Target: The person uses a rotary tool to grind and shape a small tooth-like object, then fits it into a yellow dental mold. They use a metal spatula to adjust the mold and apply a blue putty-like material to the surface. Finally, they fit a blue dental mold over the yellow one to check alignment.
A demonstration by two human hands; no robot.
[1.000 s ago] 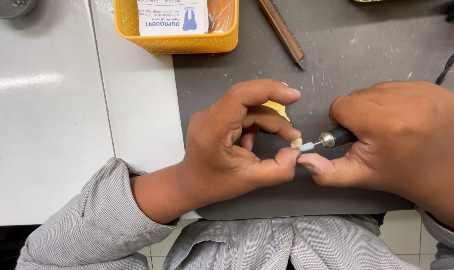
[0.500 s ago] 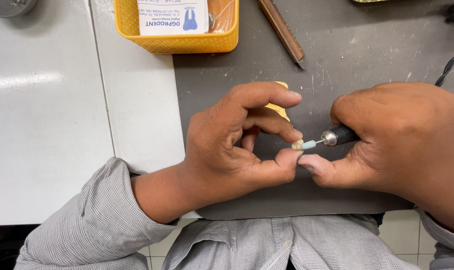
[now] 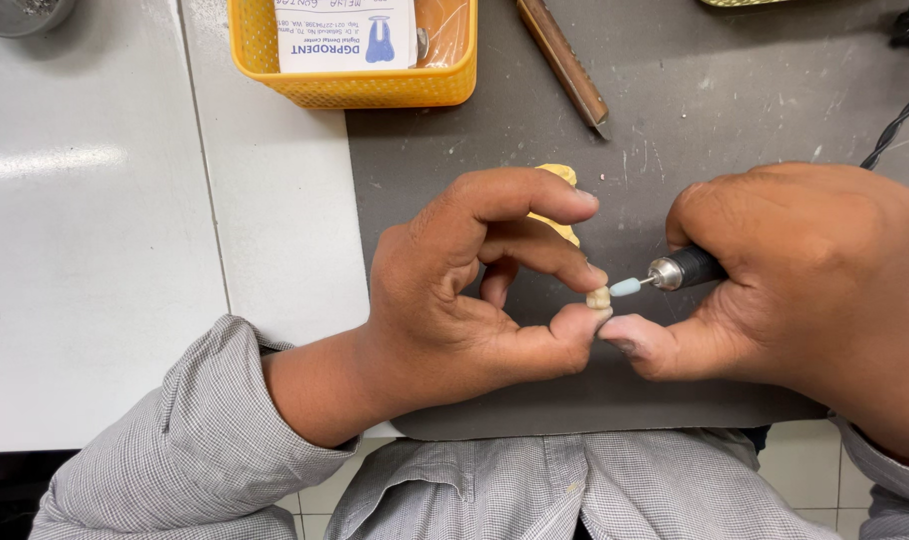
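My left hand (image 3: 465, 290) pinches a small cream tooth-shaped piece (image 3: 599, 297) between thumb and fingertips, over a dark grey mat (image 3: 735, 110). My right hand (image 3: 795, 270) grips a black and silver rotary handpiece (image 3: 685, 269). Its small pale blue tip (image 3: 626, 287) touches the tooth-shaped piece from the right. My right thumb rests against my left thumb tip. A yellow plaster model (image 3: 560, 176) lies on the mat behind my left fingers, mostly hidden by them.
A yellow plastic basket (image 3: 355, 88) with a white card in it stands at the top. A long brown-handled tool (image 3: 565, 65) lies on the mat beside it. A twisted black cable (image 3: 900, 120) runs off at the right. The white bench (image 3: 95, 230) lies to the left.
The blue tip has stayed against the small piece, shifting only slightly. Both hands hold nearly the same pose.
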